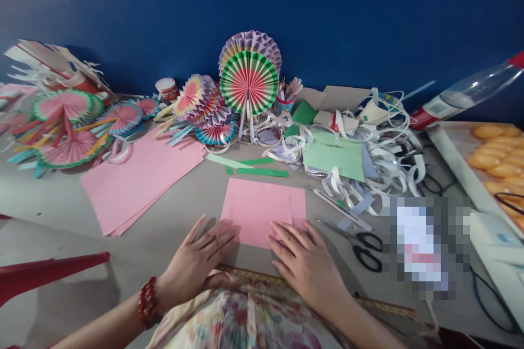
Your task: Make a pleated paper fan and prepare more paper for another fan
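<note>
Flat on the grey table in front of me lies a pink sheet of paper, with a fold or second layer along its right side. My left hand rests flat with fingers spread at the sheet's lower left corner. Fingers of my right hand lie stretched out over its lower right part. Neither hand grasps anything. Just beyond the sheet are green paper strips. To its right lie a white craft knife and black-handled scissors.
Larger pink sheets lie at left, near pleated paper fans. A round fan stands at the back. Curled white strips surround green paper. A plastic bottle and a box of orange balls are at right.
</note>
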Demonstrator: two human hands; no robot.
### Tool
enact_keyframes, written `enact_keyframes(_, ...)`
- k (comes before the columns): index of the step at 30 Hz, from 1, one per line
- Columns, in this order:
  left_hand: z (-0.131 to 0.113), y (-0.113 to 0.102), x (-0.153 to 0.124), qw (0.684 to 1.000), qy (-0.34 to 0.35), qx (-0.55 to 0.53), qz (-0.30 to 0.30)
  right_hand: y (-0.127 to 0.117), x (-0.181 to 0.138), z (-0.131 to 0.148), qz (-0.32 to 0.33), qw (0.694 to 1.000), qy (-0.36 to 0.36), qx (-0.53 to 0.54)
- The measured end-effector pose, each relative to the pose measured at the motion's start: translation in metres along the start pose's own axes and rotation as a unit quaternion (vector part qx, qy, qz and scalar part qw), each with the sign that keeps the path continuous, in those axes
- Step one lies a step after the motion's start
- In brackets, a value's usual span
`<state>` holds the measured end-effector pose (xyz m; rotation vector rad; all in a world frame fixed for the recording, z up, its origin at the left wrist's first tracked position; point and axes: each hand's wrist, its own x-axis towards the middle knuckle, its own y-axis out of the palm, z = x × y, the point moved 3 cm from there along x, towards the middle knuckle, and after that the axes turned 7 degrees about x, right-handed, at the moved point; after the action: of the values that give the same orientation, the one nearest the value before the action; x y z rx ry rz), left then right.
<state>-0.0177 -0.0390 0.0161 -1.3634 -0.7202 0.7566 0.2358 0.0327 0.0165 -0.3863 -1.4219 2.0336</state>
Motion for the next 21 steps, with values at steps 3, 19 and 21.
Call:
enact_keyframes(3,0.0,0.002,-0.005,1.0,-0.002,0.002,-0.007,-0.001,0.0,-0.001,-0.01,1.0,-0.003,-0.001)
enact_keyframes(19,0.003,0.005,-0.01,0.999,-0.014,-0.033,-0.028,-0.015,-0.037,-0.021,-0.059,0.996,0.012,-0.06)
enact_keyframes(21,0.003,0.005,-0.011,0.999,-0.018,-0.033,-0.031,-0.015,-0.036,-0.023,-0.048,0.997,-0.003,-0.068)
